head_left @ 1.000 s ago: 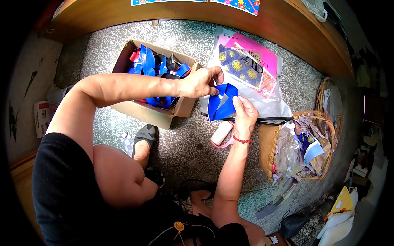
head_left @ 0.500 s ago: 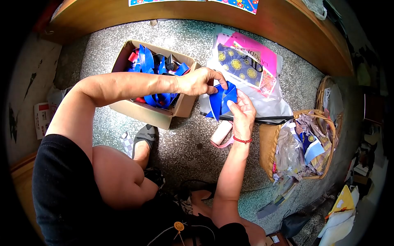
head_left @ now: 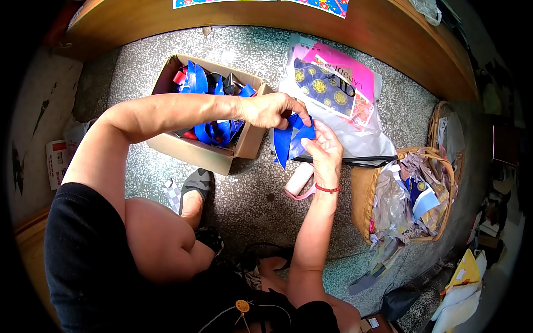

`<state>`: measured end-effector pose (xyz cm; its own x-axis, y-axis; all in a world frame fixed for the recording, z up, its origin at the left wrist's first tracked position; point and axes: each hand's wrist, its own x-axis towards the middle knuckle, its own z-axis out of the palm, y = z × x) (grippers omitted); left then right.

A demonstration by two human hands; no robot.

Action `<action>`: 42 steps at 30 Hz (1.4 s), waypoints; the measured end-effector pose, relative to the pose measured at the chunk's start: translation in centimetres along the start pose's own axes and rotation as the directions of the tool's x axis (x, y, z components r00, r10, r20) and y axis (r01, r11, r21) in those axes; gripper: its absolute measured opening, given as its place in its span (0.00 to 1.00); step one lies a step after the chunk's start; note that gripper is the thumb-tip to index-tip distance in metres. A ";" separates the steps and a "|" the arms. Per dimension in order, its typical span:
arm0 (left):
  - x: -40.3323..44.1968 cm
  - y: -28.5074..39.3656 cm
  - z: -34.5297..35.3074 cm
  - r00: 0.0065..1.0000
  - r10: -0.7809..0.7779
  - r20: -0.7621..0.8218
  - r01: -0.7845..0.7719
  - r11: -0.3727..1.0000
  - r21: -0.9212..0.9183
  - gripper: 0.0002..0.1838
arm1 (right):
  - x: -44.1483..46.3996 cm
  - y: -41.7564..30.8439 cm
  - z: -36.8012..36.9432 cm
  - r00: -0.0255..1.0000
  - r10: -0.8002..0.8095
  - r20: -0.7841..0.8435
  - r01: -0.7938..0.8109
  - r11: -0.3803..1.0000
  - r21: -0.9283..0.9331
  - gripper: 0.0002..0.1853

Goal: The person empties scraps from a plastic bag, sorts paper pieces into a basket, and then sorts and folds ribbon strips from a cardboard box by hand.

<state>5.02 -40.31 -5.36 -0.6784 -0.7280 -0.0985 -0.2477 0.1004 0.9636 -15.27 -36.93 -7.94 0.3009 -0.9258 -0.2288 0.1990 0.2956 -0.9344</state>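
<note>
Between my two hands is a piece of folded blue paper, glossy, with pointed lower corners. My left hand reaches across from the left and pinches its top edge. Its right side is gripped by my right hand, thumb in front and fingers partly hidden behind; a red bead bracelet circles that wrist. Left of the hands stands an open cardboard box holding several blue pieces plus some red and black ones. My left forearm passes over this box and hides part of what is in it.
A white and pink plastic bag lies on the speckled floor beyond my right hand. A wicker basket of scraps stands at right. A pale pink roll-like object lies below my hands. A wooden furniture edge spans the top.
The folded blue paper has tilted and shifted slightly left, its lower point swinging down. Both hands keep hold, with small finger movements. The box, bag and basket stay in place.
</note>
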 end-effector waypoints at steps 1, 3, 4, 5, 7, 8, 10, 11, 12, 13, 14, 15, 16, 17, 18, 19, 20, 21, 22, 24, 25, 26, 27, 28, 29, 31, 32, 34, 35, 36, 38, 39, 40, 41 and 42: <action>0.1 0.0 -0.2 0.997 -0.068 0.033 0.069 0.997 -0.025 0.25 | 0.0 0.1 0.0 1.000 0.000 0.000 0.000 1.000 0.000 0.27; 0.1 0.2 -0.6 0.997 -0.065 0.033 0.066 0.997 -0.035 0.25 | -0.1 0.0 0.2 1.000 -0.013 -0.004 0.013 0.999 0.035 0.26; 0.1 0.3 -0.7 0.998 -0.062 0.034 0.063 0.997 -0.045 0.25 | -0.1 0.0 0.4 1.000 -0.013 -0.005 0.013 0.999 0.035 0.26; 0.2 -0.1 -0.8 0.997 -0.062 0.034 0.063 0.997 -0.045 0.25 | -0.3 -0.6 1.0 0.999 0.032 0.022 -0.033 0.997 0.067 0.24; 0.3 -0.9 -0.7 0.998 0.053 -0.039 -0.057 0.993 -0.103 0.26 | -0.3 -0.6 1.1 0.996 0.075 0.050 -0.080 0.992 0.098 0.23; 0.3 -0.5 -0.9 0.999 0.025 -0.028 -0.027 0.996 -0.082 0.26 | -0.4 -0.3 1.0 0.989 0.128 0.071 -0.131 0.991 0.039 0.20; 0.4 -0.5 -1.1 1.000 0.021 -0.016 -0.023 0.995 -0.097 0.25 | -0.6 0.2 1.4 0.983 0.177 0.055 -0.175 0.984 -0.033 0.12; 0.4 -0.5 -1.2 1.000 0.017 -0.003 -0.017 0.993 -0.113 0.25 | -0.8 0.3 1.7 0.983 0.177 0.056 -0.175 0.984 -0.033 0.12; 0.4 -0.5 -1.3 1.000 0.016 -0.004 -0.016 0.993 -0.113 0.25 | -0.9 0.4 2.0 0.983 0.179 0.051 -0.178 0.984 -0.019 0.10; 0.5 -0.5 -1.4 1.000 0.007 -0.002 -0.007 0.991 -0.136 0.25 | -1.0 0.5 2.1 0.983 0.180 0.046 -0.180 0.984 -0.005 0.08; 0.5 -0.5 -1.5 1.000 -0.002 0.000 0.002 0.987 -0.158 0.25 | -0.8 1.0 1.9 0.981 0.188 0.039 -0.186 0.982 -0.038 0.06; 0.5 -0.6 -1.5 1.000 -0.002 -0.001 0.002 0.987 -0.158 0.25 | -0.7 1.4 1.7 0.981 0.188 0.040 -0.186 0.982 -0.038 0.06; 0.5 -0.8 -1.6 1.000 -0.013 -0.007 0.011 0.982 -0.188 0.26 | -0.7 1.7 1.5 0.984 0.178 0.031 -0.177 0.983 -0.042 0.06; 0.5 -0.8 -1.7 1.000 -0.023 -0.013 0.020 0.976 -0.218 0.26 | -0.7 1.6 1.6 0.985 0.168 0.024 -0.167 0.985 -0.047 0.06; 0.5 -0.8 -1.9 1.000 -0.024 -0.016 0.020 0.976 -0.218 0.26 | -0.7 1.4 1.7 0.985 0.169 0.026 -0.168 0.985 -0.047 0.06; 0.5 -0.9 -2.2 0.999 -0.034 -0.012 0.030 0.972 -0.232 0.26 | -0.7 1.1 1.8 0.982 0.190 0.025 -0.188 0.980 -0.062 0.06; 0.5 -0.7 -2.4 0.999 -0.045 -0.011 0.041 0.968 -0.247 0.26 | -0.6 0.9 1.9 0.977 0.211 0.025 -0.209 0.975 -0.076 0.06; 0.4 -0.5 -2.5 0.999 -0.048 -0.017 0.042 0.968 -0.247 0.26 | -0.6 1.0 1.9 0.977 0.213 0.031 -0.210 0.975 -0.078 0.06; 0.4 -0.3 -2.7 0.997 -0.068 -0.031 0.058 0.965 -0.254 0.26 | -0.6 1.0 2.0 0.978 0.208 0.026 -0.205 0.974 -0.096 0.06; 0.4 -0.2 -2.9 0.995 -0.094 -0.030 0.080 0.947 -0.310 0.23 | -0.6 1.2 1.9 0.977 0.213 0.020 -0.208 0.969 -0.132 0.06; 0.6 -0.6 -3.0 0.995 -0.096 -0.037 0.080 0.947 -0.310 0.23 | -0.6 1.2 2.0 0.977 0.214 0.027 -0.208 0.969 -0.135 0.06; 0.7 -0.8 -3.1 0.994 -0.102 -0.024 0.088 0.938 -0.335 0.22 | -0.6 1.2 2.1 0.978 0.207 0.024 -0.202 0.971 -0.128 0.06; 0.9 -1.1 -3.1 0.994 -0.107 -0.010 0.097 0.928 -0.360 0.20 | -0.6 1.2 2.2 0.980 0.200 0.021 -0.196 0.973 -0.122 0.05; 0.9 -1.3 -3.3 0.995 -0.099 -0.006 0.091 0.936 -0.339 0.19 | -0.6 1.2 2.2 0.980 0.198 0.025 -0.194 0.973 -0.129 0.05; 0.9 -1.3 -3.4 0.995 -0.099 -0.009 0.090 0.936 -0.339 0.19 | -0.6 1.3 2.1 0.980 0.199 0.027 -0.194 0.972 -0.130 0.05; 0.9 -1.2 -3.5 0.993 -0.121 0.000 0.116 0.953 -0.280 0.19 | -0.5 1.4 2.0 0.977 0.211 0.038 -0.205 0.971 -0.119 0.06; 0.9 -1.2 -3.5 0.993 -0.121 -0.001 0.116 0.953 -0.280 0.19 | -0.5 1.4 1.9 0.977 0.211 0.038 -0.205 0.971 -0.120 0.06; 0.8 -1.3 -3.5 0.995 -0.102 0.006 0.100 0.965 -0.242 0.18 | -0.5 1.4 1.8 0.974 0.221 0.043 -0.215 0.969 -0.119 0.06; 0.7 -1.2 -3.5 0.995 -0.101 0.006 0.099 0.965 -0.242 0.18 | -0.5 1.4 1.9 0.974 0.221 0.043 -0.215 0.969 -0.120 0.06; 0.7 -1.2 -3.5 0.997 -0.079 -0.003 0.077 0.974 -0.212 0.18 | -0.5 1.3 1.9 0.971 0.232 0.052 -0.226 0.969 -0.100 0.07; 0.7 -1.1 -3.4 0.999 -0.054 -0.009 0.051 0.982 -0.181 0.18 | -0.5 1.3 1.9 0.969 0.242 0.058 -0.237 0.968 -0.081 0.07; 0.7 -1.1 -3.3 0.998 -0.070 0.000 0.068 0.982 -0.177 0.19 | -0.6 1.4 1.9 0.965 0.254 0.059 -0.249 0.966 -0.073 0.07; 0.7 -1.1 -3.3 0.996 -0.086 0.008 0.086 0.981 -0.173 0.20 | -0.5 1.4 1.9 0.962 0.266 0.060 -0.262 0.963 -0.065 0.07; 0.7 -1.3 -3.2 0.996 -0.085 0.008 0.086 0.981 -0.173 0.20 | -0.5 1.5 2.0 0.962 0.266 0.059 -0.262 0.963 -0.065 0.07; 0.8 -1.4 -3.2 0.995 -0.101 0.016 0.102 0.980 -0.170 0.21 | -0.5 1.6 2.0 0.963 0.262 0.066 -0.258 0.964 -0.058 0.08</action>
<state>7.07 -43.24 -5.99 -0.6610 -0.7235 -0.1990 -0.1946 -0.0908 0.9767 -13.24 -35.53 -8.73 0.4031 -0.7986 -0.4470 0.0601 0.5105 -0.8578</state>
